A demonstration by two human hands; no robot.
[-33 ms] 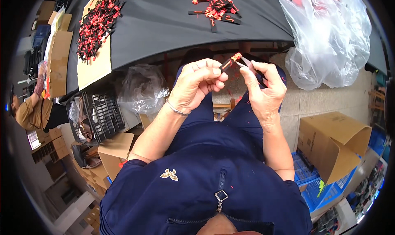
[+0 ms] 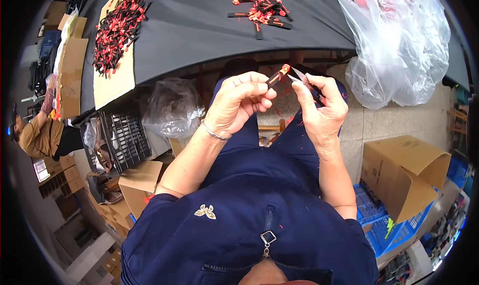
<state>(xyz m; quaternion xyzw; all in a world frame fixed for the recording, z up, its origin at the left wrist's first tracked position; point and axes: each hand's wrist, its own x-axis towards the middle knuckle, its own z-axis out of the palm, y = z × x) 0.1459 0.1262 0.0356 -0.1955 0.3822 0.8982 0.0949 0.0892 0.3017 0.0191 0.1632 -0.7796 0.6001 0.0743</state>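
My left hand [image 2: 243,99] pinches a small black fabric tab with a red-orange end [image 2: 277,77] between thumb and forefinger, its red end pointing up and to the right. In my right hand [image 2: 322,105] is a pair of small scissors [image 2: 301,77], gripped by thumb and fingers. Their blades stand apart, tips close beside the tab's red end. Most of the scissors' handle is hidden by my fingers. Both hands are held over my lap, just in front of the table's near edge.
A black-covered table [image 2: 192,35] spans the front. On it lie a tab heap [image 2: 119,30] over cardboard, a smaller tab pile [image 2: 264,8] and a clear plastic bag [image 2: 399,40]. Around me are a black crate [image 2: 124,140] and a cardboard box [image 2: 399,170]. Another person [image 2: 42,130] is far left.
The tab's red end has shifted slightly left, a little away from the scissor blades. Otherwise my hands are almost where they were.
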